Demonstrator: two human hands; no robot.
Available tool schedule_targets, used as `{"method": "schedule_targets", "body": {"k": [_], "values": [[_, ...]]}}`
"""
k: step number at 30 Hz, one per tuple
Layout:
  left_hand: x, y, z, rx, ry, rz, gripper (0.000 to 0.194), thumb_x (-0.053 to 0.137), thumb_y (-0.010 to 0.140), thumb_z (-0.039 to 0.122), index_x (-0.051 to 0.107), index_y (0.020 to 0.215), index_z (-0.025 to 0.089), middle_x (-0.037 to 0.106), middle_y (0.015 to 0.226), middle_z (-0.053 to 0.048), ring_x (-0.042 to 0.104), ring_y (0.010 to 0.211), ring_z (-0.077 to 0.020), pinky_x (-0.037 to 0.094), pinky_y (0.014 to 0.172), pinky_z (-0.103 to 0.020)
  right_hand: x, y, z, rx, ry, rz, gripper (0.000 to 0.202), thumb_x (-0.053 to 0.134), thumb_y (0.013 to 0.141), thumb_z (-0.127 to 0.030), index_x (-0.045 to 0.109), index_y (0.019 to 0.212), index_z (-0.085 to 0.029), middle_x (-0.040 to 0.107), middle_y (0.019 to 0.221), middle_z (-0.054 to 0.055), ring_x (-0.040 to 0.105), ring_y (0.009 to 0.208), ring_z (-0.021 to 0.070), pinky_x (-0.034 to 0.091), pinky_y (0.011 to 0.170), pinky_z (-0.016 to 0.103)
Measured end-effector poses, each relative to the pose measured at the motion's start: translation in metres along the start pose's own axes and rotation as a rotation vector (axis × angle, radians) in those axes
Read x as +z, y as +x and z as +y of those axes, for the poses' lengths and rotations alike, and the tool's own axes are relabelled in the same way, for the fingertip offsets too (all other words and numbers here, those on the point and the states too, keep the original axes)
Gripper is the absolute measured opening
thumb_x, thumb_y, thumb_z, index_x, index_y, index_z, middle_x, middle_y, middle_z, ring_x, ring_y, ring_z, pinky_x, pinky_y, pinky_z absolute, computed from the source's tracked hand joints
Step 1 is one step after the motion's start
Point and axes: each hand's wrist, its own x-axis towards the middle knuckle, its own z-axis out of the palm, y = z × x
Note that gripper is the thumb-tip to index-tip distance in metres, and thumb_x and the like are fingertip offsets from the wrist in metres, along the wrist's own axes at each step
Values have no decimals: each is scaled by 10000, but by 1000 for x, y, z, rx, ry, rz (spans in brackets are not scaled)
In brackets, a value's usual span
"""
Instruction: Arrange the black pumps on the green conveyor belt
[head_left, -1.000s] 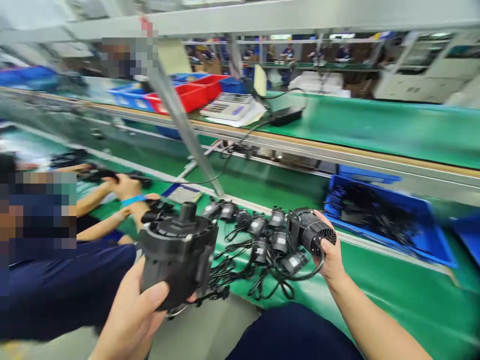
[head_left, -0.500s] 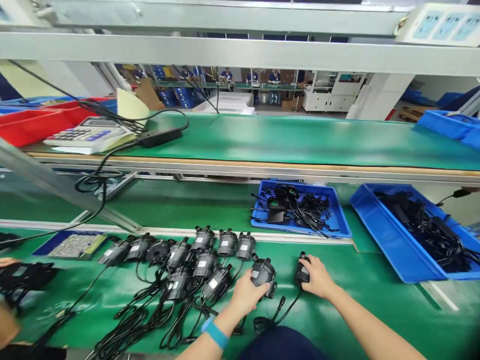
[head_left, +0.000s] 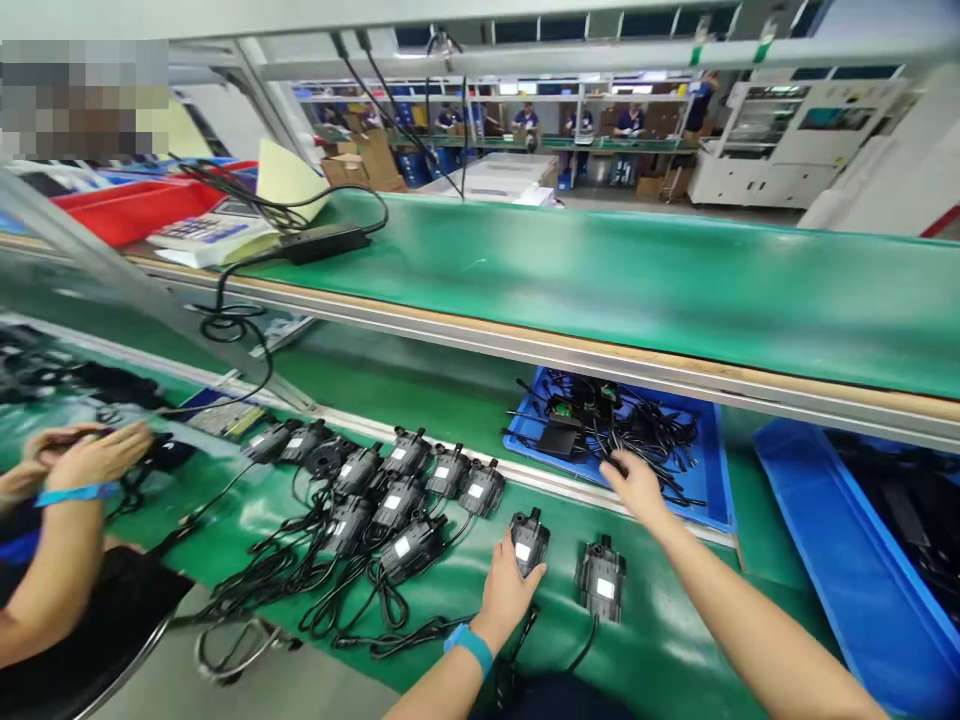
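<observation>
Black pump [head_left: 529, 541] under left hand [head_left: 504, 590], right hand [head_left: 636, 482] at blue bin [head_left: 712, 480] (cables).

Small white labels on the black pumps [head_left: 405, 490], print too small to read, no other legible text

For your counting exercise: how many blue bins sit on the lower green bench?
2. One blue bin of black cables lies past the right hand; a second blue bin sits at the far right, cut off by the picture's edge.
</observation>
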Motion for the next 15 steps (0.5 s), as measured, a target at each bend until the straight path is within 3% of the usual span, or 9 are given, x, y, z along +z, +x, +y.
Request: {"method": "schedule_targets", "body": {"k": [3,5,7,9,11,13,15], "values": [[-7,-20,-13,24,-85,35,870,624,814,471,297,1516,75,447,1509,-247,402,1444,-373,390,1160,-502,8,77,-1,177,37,129,635,602,835,-421,581,1320,-12,663,1213,261,637,1122,364,484,986,489],[-16,-46,-23,62,-77,95,743,558,871,471,370,1484,96,476,1488,-228,415,1435,-356,376,1172,-523,15,111,0,257,56,180,567,658,773,-402,656,1192,-19,708,1052,243,666,1019,371,516,900,474],[-26,-78,-34,150,-76,95,521,454,941,416,503,1391,159,590,1364,-179,535,1322,-306,428,1130,-500,17,130,-1,292,83,233,395,668,742,-384,719,986,-78,718,861,179,676,903,355,526,819,447],[-34,-109,-47,235,-101,-2,378,372,973,351,637,1205,214,692,1161,-127,639,1137,-259,499,1038,-453,11,138,-4,278,124,304,284,615,767,-382,714,825,-122,688,731,127,666,821,328,516,766,416],[-40,-129,-58,212,-136,-101,353,363,974,352,681,1055,222,723,1031,-105,671,1012,-240,534,953,-420,-4,136,-11,224,171,391,295,545,813,-385,697,779,-134,678,722,111,656,805,300,499,755,386],[-42,-133,-64,50,-179,-133,310,473,933,428,671,1016,204,726,945,-91,682,916,-239,551,887,-406,-25,120,-21,162,213,465,319,517,839,-404,695,819,-140,692,785,101,650,811,266,489,754,353],[-40,-122,-62,-203,-236,-147,371,630,833,525,652,977,183,699,792,-58,681,775,-235,572,787,-400,-51,89,-30,81,264,484,327,537,842,-441,697,844,-156,700,816,79,641,787,229,488,734,321]]}}
